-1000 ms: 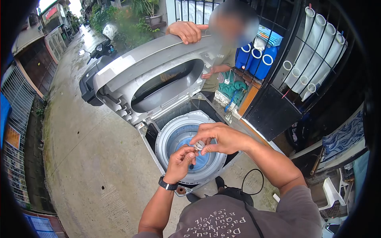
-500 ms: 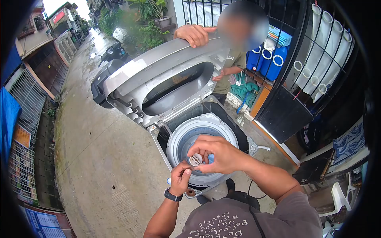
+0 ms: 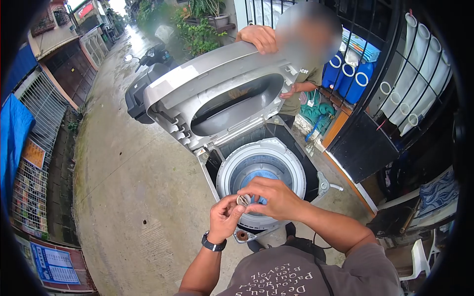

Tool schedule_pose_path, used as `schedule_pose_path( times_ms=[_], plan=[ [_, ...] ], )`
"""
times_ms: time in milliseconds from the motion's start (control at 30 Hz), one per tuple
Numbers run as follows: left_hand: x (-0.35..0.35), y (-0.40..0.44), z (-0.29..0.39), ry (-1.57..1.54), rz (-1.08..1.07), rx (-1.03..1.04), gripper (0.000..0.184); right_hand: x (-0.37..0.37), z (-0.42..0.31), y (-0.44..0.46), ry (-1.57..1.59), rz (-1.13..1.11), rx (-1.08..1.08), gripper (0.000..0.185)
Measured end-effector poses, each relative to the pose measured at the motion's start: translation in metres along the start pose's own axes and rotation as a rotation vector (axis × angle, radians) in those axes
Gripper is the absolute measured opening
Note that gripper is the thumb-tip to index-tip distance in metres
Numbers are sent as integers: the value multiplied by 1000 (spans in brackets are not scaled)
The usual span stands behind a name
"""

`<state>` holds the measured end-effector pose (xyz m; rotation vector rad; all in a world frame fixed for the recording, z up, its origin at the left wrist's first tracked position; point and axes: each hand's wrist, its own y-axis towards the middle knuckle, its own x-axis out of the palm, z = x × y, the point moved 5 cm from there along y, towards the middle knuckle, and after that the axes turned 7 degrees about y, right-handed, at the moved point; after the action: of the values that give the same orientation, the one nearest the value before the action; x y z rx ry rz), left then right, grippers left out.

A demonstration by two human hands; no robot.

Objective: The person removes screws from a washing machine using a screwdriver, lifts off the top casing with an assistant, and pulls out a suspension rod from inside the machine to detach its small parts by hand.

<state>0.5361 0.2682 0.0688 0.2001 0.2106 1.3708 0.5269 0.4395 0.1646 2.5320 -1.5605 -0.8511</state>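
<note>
A small round whitish cap (image 3: 243, 200) with a dark, hollow-looking face is held between my two hands, above the drum. My left hand (image 3: 225, 217), with a black watch at the wrist, pinches its left side between thumb and fingers. On the other side, my right hand (image 3: 272, 198) closes thumb and fingers around it, hiding part of its edge. Below them is the open top of a washing machine, with the pale ring of its tub (image 3: 297, 173) and a bluish bottom (image 3: 261, 178) visible. The grey top cover (image 3: 190, 81) is tipped up behind.
Another person's hand (image 3: 260, 38) grips the raised cover's top edge; their other hand (image 3: 289, 92) is at its right side. A motorcycle (image 3: 143, 86) stands behind on the wet concrete lane (image 3: 123, 172). Blue containers (image 3: 353, 81) and a barred gate (image 3: 363, 153) are at right.
My left hand has moved up, and its fingers now pinch the cap's left side. The cap appears turned a little. The whole view has shifted, so the washing machine appears farther right.
</note>
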Motion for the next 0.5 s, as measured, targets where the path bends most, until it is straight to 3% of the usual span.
schedule_pose_path(
  times_ms=[33,100,233,500],
  plan=[
    [-2,2,-6,-11,-11,-11,31,0,3,0,-2,-6,-4,37],
    [-6,4,-6,-22,-16,-20,29,-3,-1,0,-42,17,-212,31],
    [-4,8,-6,-5,-64,-30,28,-1,14,1,-62,-1,-155,26],
    [-10,12,-12,43,-74,-68,31,1,13,16,-313,-109,-269,15]
  ],
)
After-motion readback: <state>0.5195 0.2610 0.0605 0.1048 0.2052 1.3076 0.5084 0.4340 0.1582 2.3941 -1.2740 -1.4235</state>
